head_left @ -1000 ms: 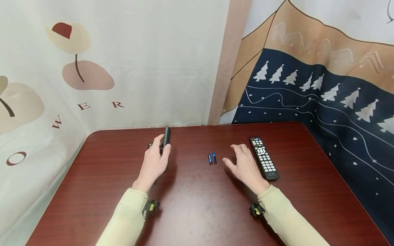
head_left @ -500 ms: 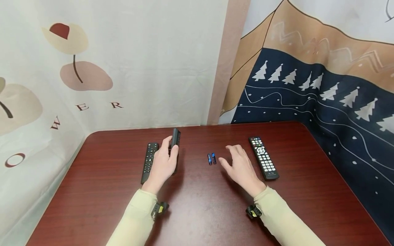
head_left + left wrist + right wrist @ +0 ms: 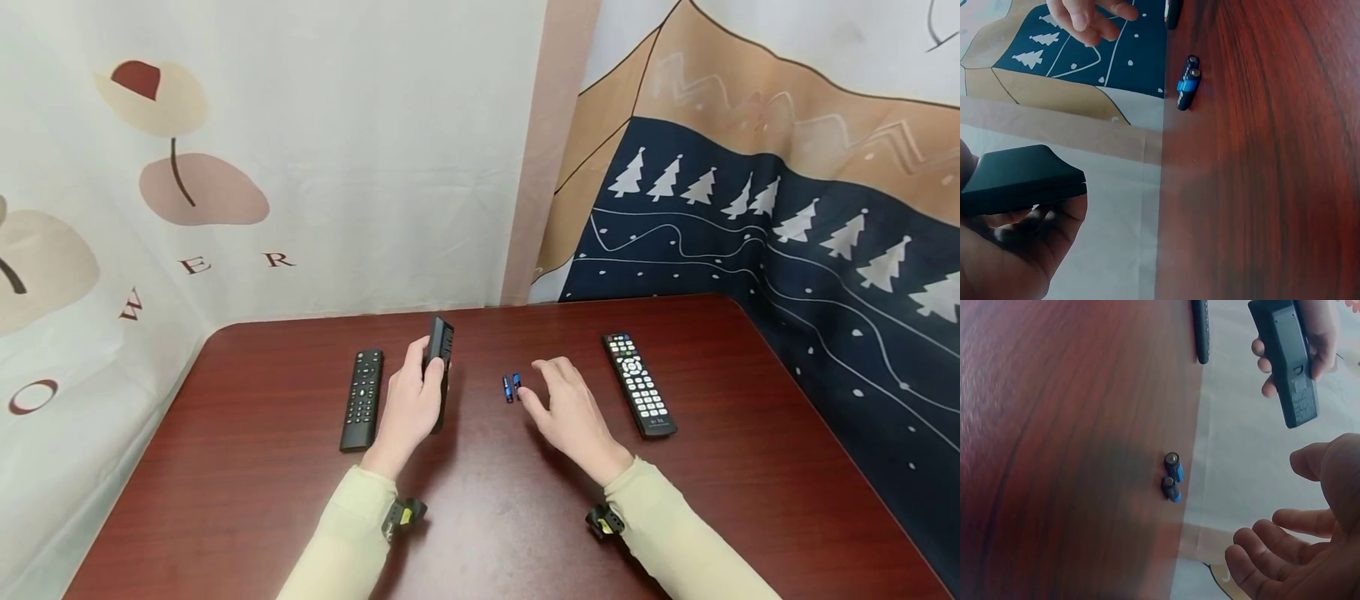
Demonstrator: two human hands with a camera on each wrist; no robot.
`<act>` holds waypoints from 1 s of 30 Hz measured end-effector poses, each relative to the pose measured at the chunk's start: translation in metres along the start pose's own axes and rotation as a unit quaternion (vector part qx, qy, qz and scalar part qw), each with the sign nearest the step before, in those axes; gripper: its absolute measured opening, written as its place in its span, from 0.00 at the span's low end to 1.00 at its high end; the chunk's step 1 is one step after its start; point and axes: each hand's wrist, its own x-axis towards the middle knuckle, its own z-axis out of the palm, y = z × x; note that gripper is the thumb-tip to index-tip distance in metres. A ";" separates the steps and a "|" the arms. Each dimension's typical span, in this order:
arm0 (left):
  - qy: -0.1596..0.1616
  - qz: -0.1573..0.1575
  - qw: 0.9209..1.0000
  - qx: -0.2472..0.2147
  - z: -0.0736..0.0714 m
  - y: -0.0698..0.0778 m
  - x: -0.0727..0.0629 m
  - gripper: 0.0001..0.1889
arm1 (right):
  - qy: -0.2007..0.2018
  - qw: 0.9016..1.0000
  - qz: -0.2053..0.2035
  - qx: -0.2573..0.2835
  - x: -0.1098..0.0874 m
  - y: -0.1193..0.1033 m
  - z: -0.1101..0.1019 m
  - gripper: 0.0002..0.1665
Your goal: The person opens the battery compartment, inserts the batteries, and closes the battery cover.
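Over the table (image 3: 487, 517), left of the batteries (image 3: 507, 389): left hand (image 3: 409, 404) grips a remote (image 3: 439, 343) | right hand (image 3: 572, 412) wide, empty, just right of them | careless brush could roll batteries; slack grip could drop remote

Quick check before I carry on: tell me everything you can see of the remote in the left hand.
The remote is long, slim and black, and looks like plastic. Its back faces the right hand, showing a panel with a small mark and, near one end, print too small to read. The panel looks closed. The button side is hidden. It is tilted up on edge, raised off the table. The left hand grips it, thumb at one long edge, fingertips at the other; nothing else touches it.
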 end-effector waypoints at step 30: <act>-0.023 -0.053 0.989 -0.139 0.021 0.009 -0.005 0.19 | -0.021 0.993 -0.087 0.080 -0.003 -0.022 0.020 0.21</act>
